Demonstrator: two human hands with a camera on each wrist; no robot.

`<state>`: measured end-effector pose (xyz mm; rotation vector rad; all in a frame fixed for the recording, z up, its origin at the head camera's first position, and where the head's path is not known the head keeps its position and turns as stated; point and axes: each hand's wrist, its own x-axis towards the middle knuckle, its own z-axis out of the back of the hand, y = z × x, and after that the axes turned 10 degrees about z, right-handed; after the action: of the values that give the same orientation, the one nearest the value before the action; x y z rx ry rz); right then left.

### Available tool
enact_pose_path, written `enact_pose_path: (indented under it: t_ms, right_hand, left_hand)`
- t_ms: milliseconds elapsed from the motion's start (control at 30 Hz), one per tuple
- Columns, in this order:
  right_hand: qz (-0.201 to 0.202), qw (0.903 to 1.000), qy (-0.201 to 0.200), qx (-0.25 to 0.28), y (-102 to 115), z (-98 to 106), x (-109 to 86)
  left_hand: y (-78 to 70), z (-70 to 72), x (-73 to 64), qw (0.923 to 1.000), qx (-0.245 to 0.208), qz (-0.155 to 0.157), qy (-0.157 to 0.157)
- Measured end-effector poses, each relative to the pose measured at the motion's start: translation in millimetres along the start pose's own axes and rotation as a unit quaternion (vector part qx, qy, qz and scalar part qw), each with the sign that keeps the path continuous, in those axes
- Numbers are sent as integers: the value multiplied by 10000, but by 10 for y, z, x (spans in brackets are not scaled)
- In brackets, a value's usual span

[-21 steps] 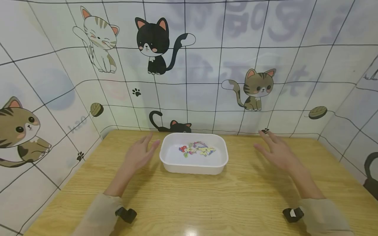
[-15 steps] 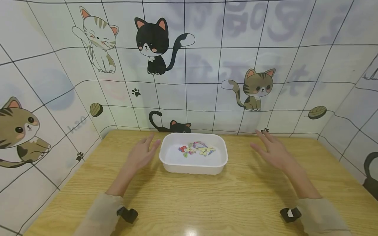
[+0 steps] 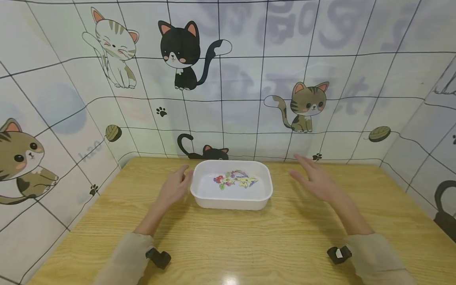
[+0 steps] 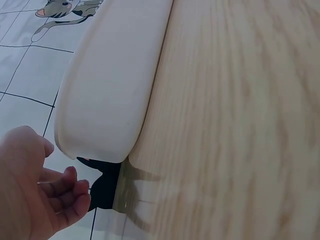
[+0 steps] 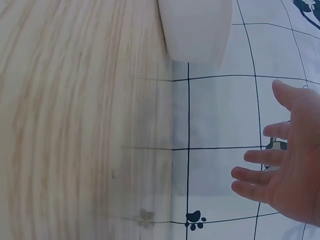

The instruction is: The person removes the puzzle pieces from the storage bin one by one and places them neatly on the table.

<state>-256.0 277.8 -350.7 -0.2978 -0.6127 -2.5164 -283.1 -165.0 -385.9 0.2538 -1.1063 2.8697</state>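
A: Starting from the left of the white tub [image 3: 231, 198], what do you see?

B: The left hand [image 3: 175, 187] lies just beside the tub's left end, fingers relaxed and slightly bent, holding nothing. From the head view I cannot tell whether the fingertips touch the rim; in the left wrist view the hand [image 4: 35, 195] sits close under the tub's rounded corner [image 4: 107, 100] with a small gap showing.

A: And the tub itself?

B: It stands on the wooden table [image 3: 228, 241], near the table's far edge, close to the tiled wall with cat drawings [image 3: 221, 79]. Inside the tub, toward its far side, lies a small cluster of colourful pieces [image 3: 235, 180]; they are too small to tell what they are.

A: To the right of the tub?

B: The right hand [image 3: 316, 181] hangs above the table, clearly apart from the tub's right end, palm turned toward the tub, fingers straight and spread, gripping nothing. The right wrist view shows the hand [image 5: 290, 170] open the same way, with the tub's end [image 5: 197, 27] well away from it.

A: Anything nearer than the tub?

B: Both beige sleeves, left [image 3: 126, 257] and right [image 3: 374, 257].
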Motion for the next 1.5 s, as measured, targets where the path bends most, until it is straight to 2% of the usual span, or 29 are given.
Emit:
enact_pose_path:
  t_ms: [133, 367, 467, 800, 967, 1067, 1267, 1500]
  right_hand:
    - [23, 10000, 13, 77, 40, -50, 69]
    - [123, 9993, -84, 331, 137, -139, 177]
    - [137, 9988, -102, 450, 187, -169, 218]
    - [154, 9962, -119, 847, 351, -283, 358]
    - [335, 9950, -126, 936, 411, -361, 440]
    - [429, 9948, -145, 912, 447, -410, 490]
    - [426, 9980, -210, 422, 520, -494, 569]
    - [599, 9962, 29, 627, 545, -599, 638]
  left_hand:
    - [3, -36, 8, 9997, -236, 28, -13]
    - [-19, -68, 10, 9985, -539, -108, 5]
    - [-28, -85, 20, 9978, -663, -31, 19]
    - [-16, -149, 57, 9970, -771, -50, -46]
    - [-39, -171, 42, 9958, -913, -28, -80]
    - [-76, -188, 30, 9948, -1014, 56, -20]
    - [-139, -229, 1, 9938, -1088, 240, 20]
    - [-190, -299, -23, 9931, -1159, 170, 64]
